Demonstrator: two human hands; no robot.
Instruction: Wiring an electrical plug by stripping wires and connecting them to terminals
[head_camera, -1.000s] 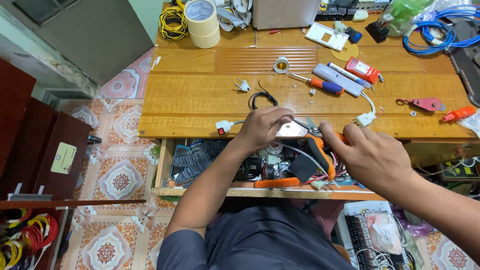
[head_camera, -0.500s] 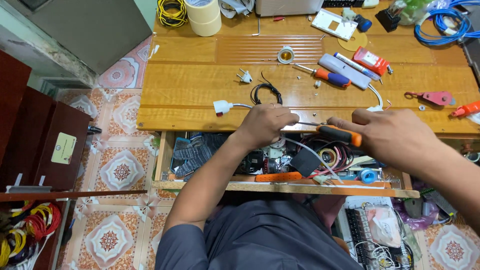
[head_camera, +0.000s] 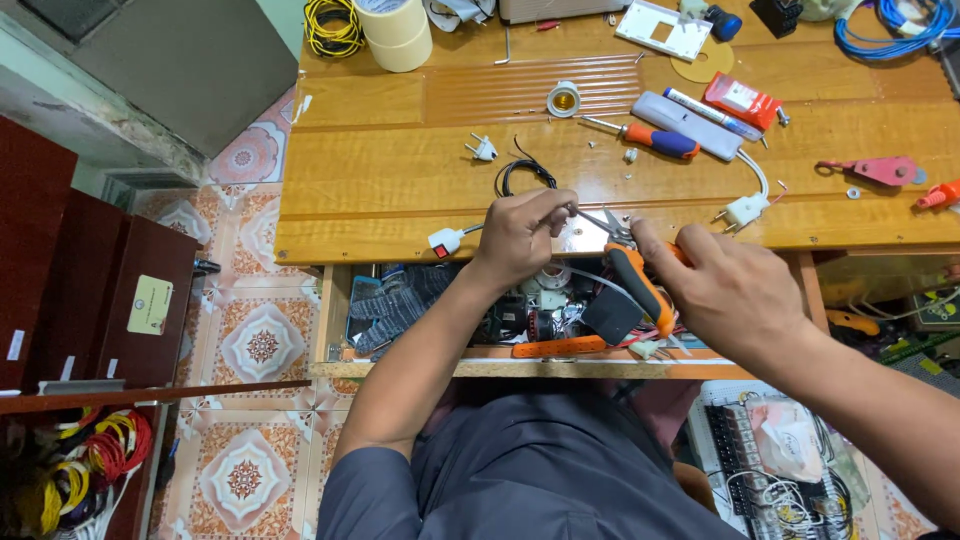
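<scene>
The right hand (head_camera: 745, 290) is wrapped shut around the orange-and-black handles of a pair of pliers (head_camera: 635, 275), its fingers (head_camera: 665, 245) curled over the upper grip, the metal nose pointing left toward the other hand. The left hand (head_camera: 520, 235) sits just beyond that nose, thumb and forefinger pinched tight on a thin wire (head_camera: 580, 212), which looks to run on to the black cable (head_camera: 520, 175) looped on the desk (head_camera: 380, 180) just past the knuckles. I cannot tell whether the nose has bitten on the wire or only touches it.

The risk, as I judge it, lies in how close the pinching fingertips are to the steel tips: a squeeze made too near could nip skin, and a hard pull could cut or snap the strand rather than work it. The open drawer (head_camera: 440, 300) right under both wrists is crowded with parts, so anything dropped would be lost among them. The white plug (head_camera: 443, 240), left of the left fingers at the desk edge, could be dragged off if its lead is tugged.

Compared with half a second ago, the pliers have tilted, handles now slanting down toward the drawer, and both hands have moved up onto the desk edge. Farther off, the orange-handled screwdriver (head_camera: 650, 138) and tape rolls (head_camera: 395, 30) lie as they did.
</scene>
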